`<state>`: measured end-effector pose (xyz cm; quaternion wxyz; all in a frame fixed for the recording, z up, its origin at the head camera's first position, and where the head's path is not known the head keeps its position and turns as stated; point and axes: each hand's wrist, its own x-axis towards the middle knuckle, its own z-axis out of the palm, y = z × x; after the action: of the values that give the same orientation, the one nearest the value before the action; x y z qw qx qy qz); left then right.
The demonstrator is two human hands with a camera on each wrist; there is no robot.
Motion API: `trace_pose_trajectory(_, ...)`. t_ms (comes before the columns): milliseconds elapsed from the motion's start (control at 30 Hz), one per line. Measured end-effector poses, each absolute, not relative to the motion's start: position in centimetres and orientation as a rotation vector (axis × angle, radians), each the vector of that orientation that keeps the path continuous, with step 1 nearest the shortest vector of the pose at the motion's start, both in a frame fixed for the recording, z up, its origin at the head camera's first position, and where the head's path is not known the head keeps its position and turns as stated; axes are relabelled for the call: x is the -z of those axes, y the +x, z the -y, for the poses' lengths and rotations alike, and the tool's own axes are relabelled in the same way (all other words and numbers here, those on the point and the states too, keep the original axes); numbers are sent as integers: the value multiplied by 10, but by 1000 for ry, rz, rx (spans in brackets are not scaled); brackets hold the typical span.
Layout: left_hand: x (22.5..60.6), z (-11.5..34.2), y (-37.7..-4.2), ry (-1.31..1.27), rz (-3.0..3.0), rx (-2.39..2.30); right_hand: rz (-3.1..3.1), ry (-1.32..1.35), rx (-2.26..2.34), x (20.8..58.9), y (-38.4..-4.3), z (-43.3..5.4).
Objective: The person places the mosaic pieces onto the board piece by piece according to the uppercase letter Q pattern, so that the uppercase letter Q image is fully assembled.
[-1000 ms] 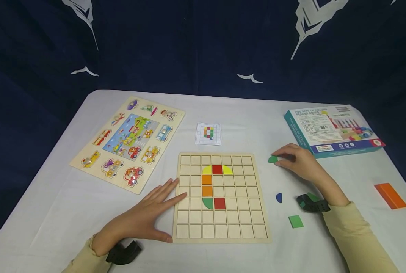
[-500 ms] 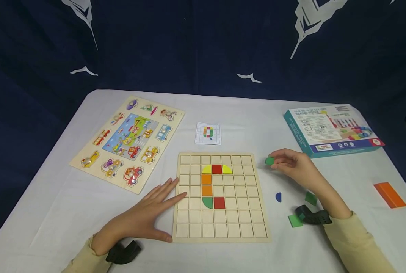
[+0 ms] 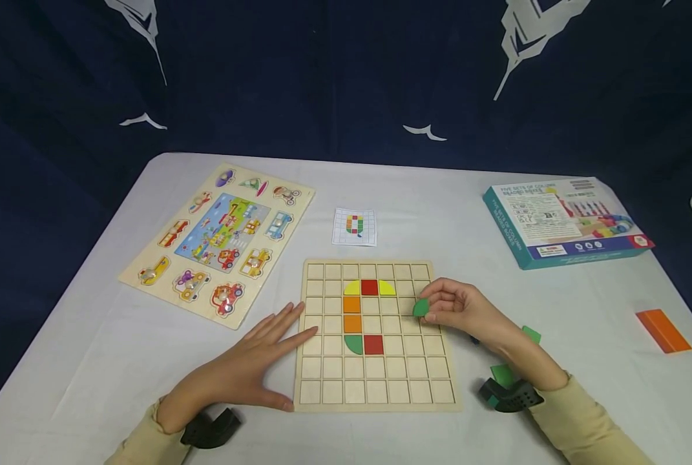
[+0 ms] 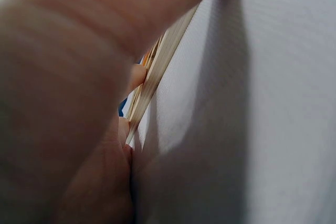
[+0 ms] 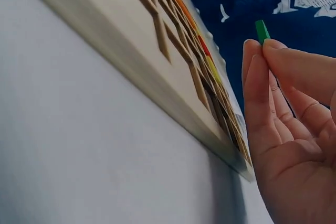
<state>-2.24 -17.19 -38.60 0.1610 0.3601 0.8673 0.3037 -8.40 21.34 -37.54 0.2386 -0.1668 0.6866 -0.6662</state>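
Since the earlier frames, the right hand [image 3: 462, 309] has swung from the white-clothed bench [image 3: 415, 213] to above the rightmost columns of the wooden grid board [image 3: 355, 392], pinching a thin green quarter-round tile [image 3: 420, 308] between thumb and fingertips. It now mostly hides the blue half-disc [image 3: 475, 340]. The left hand [image 3: 241, 371] stays spread against the board's left edge. Pale, straight-grained wood frames flat red squares [image 3: 373, 345], orange squares [image 3: 352, 305] and yellow quarter-rounds [image 3: 387, 289].
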Motion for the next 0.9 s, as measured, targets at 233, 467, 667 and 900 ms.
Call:
trace_pose_trajectory(233,385,172,-23,1033,-2473,-875,-1936,-450,1770,373,-79,-205)
trace_pose_trajectory(467,385,172,-22,1032,-2478,-868,-2039,-412,1679,370,-78,-201)
trace_pose_trajectory(667,385,172,-22,1024,-2475,-864,-2081,-391,1639,369,-77,-200)
trace_pose_trajectory(900,385,172,-22,1027,-2476,-868,-1967,-444,1700,369,-77,-201)
